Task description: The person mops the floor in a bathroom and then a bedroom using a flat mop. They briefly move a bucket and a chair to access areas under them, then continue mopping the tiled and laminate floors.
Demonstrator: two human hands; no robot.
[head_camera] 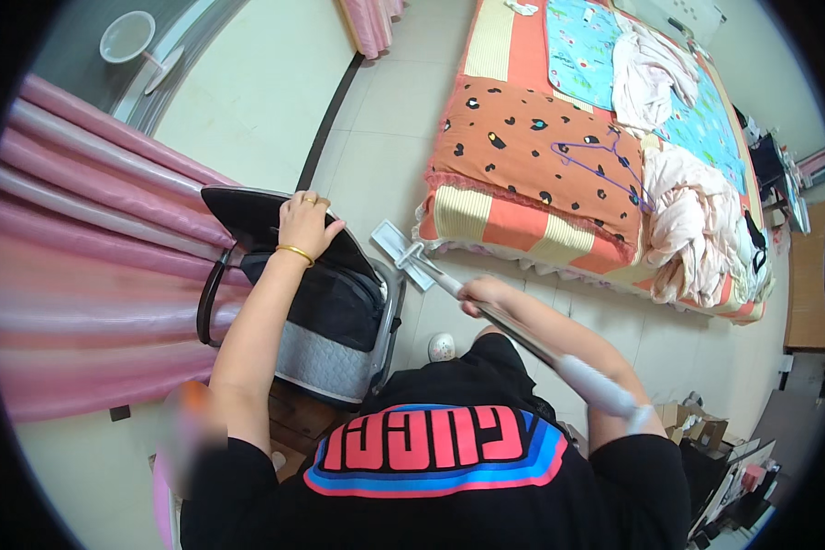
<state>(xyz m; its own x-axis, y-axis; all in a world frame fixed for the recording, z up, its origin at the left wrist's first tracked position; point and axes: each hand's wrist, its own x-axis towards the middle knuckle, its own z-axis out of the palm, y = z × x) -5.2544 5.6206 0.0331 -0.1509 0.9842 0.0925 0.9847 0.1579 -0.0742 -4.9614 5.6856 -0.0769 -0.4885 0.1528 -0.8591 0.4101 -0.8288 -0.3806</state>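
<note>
My left hand (pixel 304 223) grips the top edge of the black canopy (pixel 247 206) of what looks like a baby stroller. Its fingers go over the far side, and a gold-coloured bangle circles the wrist. Below the canopy are the stroller's black fabric and a grey quilted panel (pixel 323 361), with a metal frame tube (pixel 389 323) along the right side. My right hand (pixel 485 295) is closed around the pole (pixel 522 338) of a flat mop, which slants past my right forearm. The mop's rectangular head (pixel 385 238) lies on the tiled floor between stroller and bed.
Pink curtains (pixel 110 275) hang against the stroller's left side. To the right stands a bed (pixel 493 221) with an orange pillow (pixel 495 144), a purple hanger (pixel 588 146) and crumpled pale cloth (pixel 691 220). Cardboard boxes (pixel 705 433) and other items sit at the lower right.
</note>
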